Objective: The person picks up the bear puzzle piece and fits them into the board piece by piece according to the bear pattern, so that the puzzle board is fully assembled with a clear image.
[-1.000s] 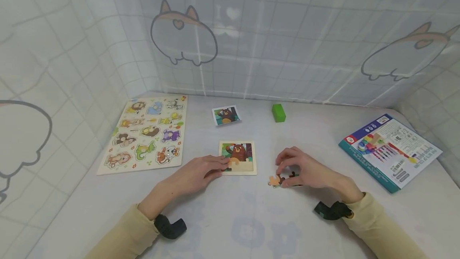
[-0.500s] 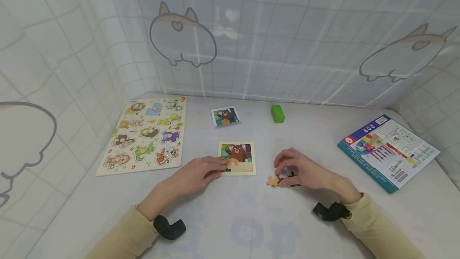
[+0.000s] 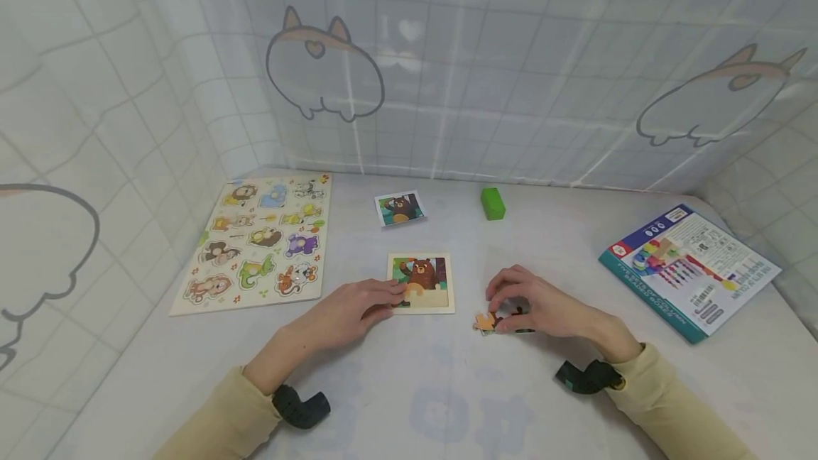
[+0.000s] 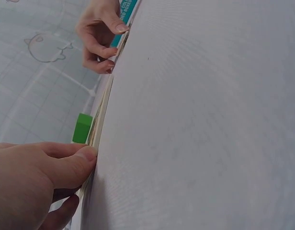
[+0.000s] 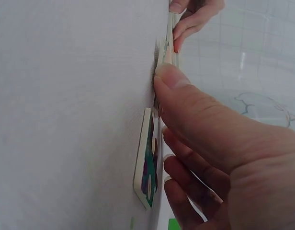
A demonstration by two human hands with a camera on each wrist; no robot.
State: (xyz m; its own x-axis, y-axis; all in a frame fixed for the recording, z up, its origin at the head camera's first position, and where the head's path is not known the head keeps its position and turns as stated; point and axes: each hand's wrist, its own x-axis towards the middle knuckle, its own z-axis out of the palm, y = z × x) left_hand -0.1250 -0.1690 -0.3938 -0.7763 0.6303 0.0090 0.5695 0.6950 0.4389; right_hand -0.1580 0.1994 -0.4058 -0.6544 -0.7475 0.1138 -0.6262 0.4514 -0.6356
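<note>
My left hand (image 3: 345, 309) holds the left side of a small wooden bear puzzle board (image 3: 422, 309), fingers over its edge and thumb at the near corner. The bear picture fills the board's upper part; a bare wood strip shows at lower right. Right of it, my right hand (image 3: 543, 306) has its thumb and curled fingers at an orange and brown jigsaw piece (image 3: 483, 323) low on the table. Another jigsaw piece (image 5: 142, 163), with green and purple on it, lies under that hand in the right wrist view. The fingers partly hide these pieces.
A bear picture card (image 3: 400, 209) and a green block (image 3: 493, 204) lie behind the board. An animal puzzle board (image 3: 255, 243) lies at left, and a flat teal-edged box (image 3: 690, 272) at right. A printed curtain (image 3: 447, 77) closes off the back.
Both hands keep almost the same places on the puzzle board and the jigsaw piece. The whole head view has shifted slightly.
</note>
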